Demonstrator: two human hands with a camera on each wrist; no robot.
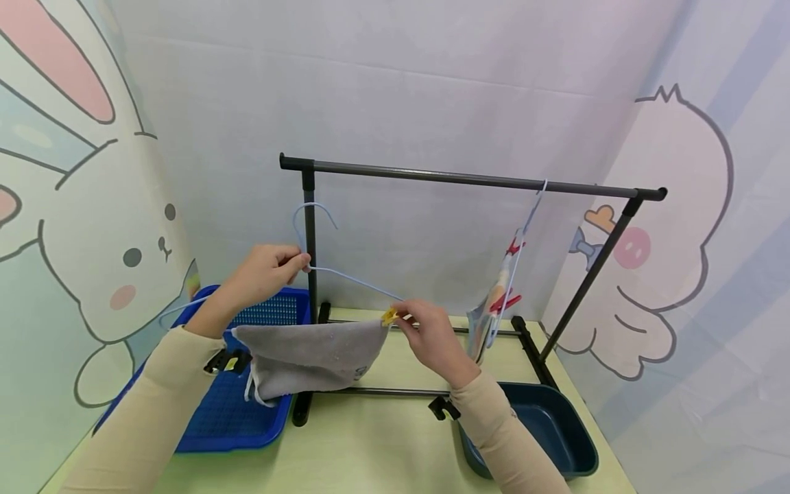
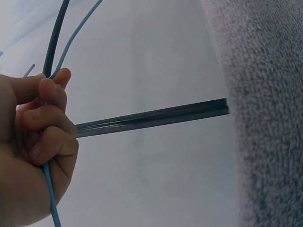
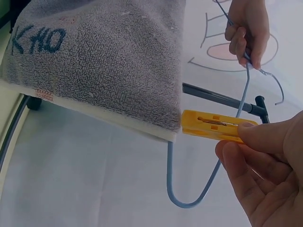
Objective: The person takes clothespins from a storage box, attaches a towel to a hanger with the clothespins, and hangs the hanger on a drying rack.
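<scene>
A light blue wire hanger (image 1: pixel 358 280) is gripped just below its hook by my left hand (image 1: pixel 265 274). Over its lower bar hangs a grey towel (image 1: pixel 315 357), with dark stitched letters visible in the right wrist view. My right hand (image 1: pixel 432 339) pinches a yellow clothespin (image 3: pixel 215 125) between thumb and fingers. The clothespin's front end meets the towel's edge near the hanger's rounded end; whether its jaws bite the cloth I cannot tell. In the left wrist view, the fingers (image 2: pixel 52 137) curl round the hanger wire, with the towel close on the right.
A black rack (image 1: pixel 432 176) stands on the pale table. Near its right end hangs another hanger (image 1: pixel 517 264) with cloth and red clothespins (image 1: pixel 506 302). A blue basket (image 1: pixel 247 439) sits at left, partly behind the towel; a dark teal basin (image 1: pixel 580 460) stands at right.
</scene>
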